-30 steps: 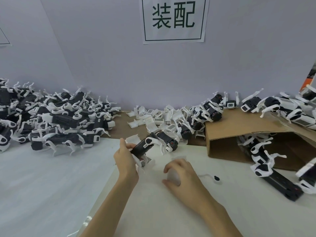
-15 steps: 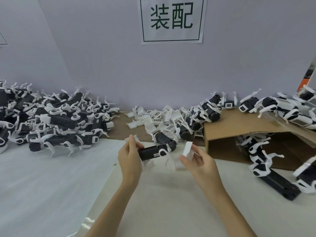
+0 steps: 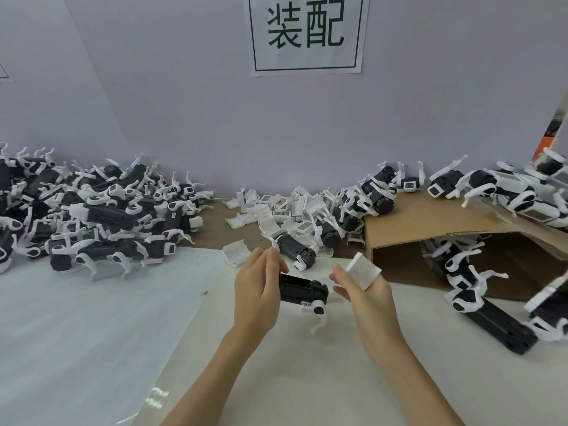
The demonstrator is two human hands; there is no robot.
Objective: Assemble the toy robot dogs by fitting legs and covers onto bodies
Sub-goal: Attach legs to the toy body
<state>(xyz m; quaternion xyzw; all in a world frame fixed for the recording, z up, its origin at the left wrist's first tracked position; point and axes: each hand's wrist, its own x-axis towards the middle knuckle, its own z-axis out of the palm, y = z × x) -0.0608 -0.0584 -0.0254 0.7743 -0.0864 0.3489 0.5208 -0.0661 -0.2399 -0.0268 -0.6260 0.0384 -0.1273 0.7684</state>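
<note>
- White table surface (image 3: 92,333) before and left of the hands: open, unobstructed.
- Left rear: heap of assembled dogs (image 3: 92,216) blocks access.
- Centre rear: loose white covers (image 3: 276,213) scattered.
- Right: cardboard box (image 3: 430,238) and dogs obstruct.

A paper sign (image 3: 307,33) hangs above an open cardboard box (image 3: 430,222).

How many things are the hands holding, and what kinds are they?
Black toy dog body, in the left hand: 1
White cover, in the right hand: 1
Total: 2
</note>
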